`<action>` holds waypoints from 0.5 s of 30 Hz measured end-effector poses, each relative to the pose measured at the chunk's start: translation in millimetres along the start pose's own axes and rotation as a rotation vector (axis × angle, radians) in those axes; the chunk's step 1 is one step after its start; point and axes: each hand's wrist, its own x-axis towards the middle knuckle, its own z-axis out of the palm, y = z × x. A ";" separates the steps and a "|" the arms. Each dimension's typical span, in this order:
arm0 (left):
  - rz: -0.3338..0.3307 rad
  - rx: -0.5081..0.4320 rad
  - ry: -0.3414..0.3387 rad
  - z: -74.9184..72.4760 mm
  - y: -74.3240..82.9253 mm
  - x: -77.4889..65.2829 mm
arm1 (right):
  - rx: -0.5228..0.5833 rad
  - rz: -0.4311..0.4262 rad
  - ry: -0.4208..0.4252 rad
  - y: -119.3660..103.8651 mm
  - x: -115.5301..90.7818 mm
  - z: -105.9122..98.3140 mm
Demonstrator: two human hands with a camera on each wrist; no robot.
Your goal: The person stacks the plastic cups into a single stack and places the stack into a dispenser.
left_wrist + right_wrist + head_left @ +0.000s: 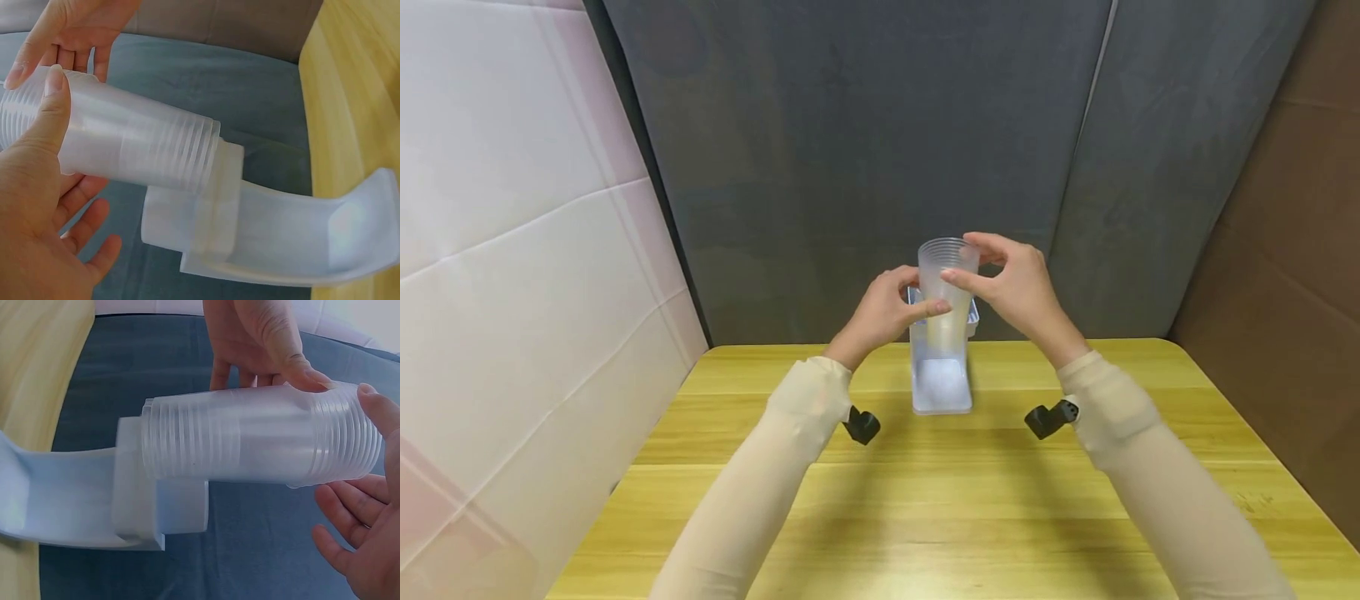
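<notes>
A stack of clear plastic cups (934,287) is held upright between both hands, rims at the top. My left hand (883,308) grips the stack around its middle, thumb across the near side. Higher up, my right hand (1018,283) holds it near the rims, thumb in front and fingers behind. Behind and below the stack stands a white plastic holder (942,392) with a flat foot and a box-like upper part. In the left wrist view the bottom of the cup stack (131,134) overlaps the holder's upper part (222,206); whether they touch I cannot tell.
The holder stands on a wooden table (925,508), near its far edge. A dark grey partition (850,150) rises behind the table. Pale fabric (527,250) hangs at the left and a brown panel (1285,275) at the right.
</notes>
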 end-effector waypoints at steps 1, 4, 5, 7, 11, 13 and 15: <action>0.002 -0.008 -0.001 -1.5 2.0 1.8 | -0.002 -0.001 0.003 -1.3 2.1 -1.7; 0.014 -0.027 -0.003 -5.5 6.7 7.3 | -0.006 -0.006 0.011 -5.3 8.4 -6.4; 0.017 -0.032 -0.001 -6.9 8.4 8.7 | -0.004 -0.008 0.013 -6.7 10.3 -7.5; 0.022 -0.038 0.006 -9.5 11.4 11.3 | -0.003 -0.015 0.022 -9.1 13.7 -9.8; 0.029 -0.036 0.015 -13.5 15.8 16.7 | 0.004 -0.038 0.047 -13.0 19.4 -13.1; 0.031 -0.037 0.017 -15.4 17.4 19.7 | 0.008 -0.049 0.058 -14.6 22.1 -14.3; 0.033 -0.040 0.022 -17.6 19.3 22.8 | 0.009 -0.059 0.068 -16.1 24.9 -15.4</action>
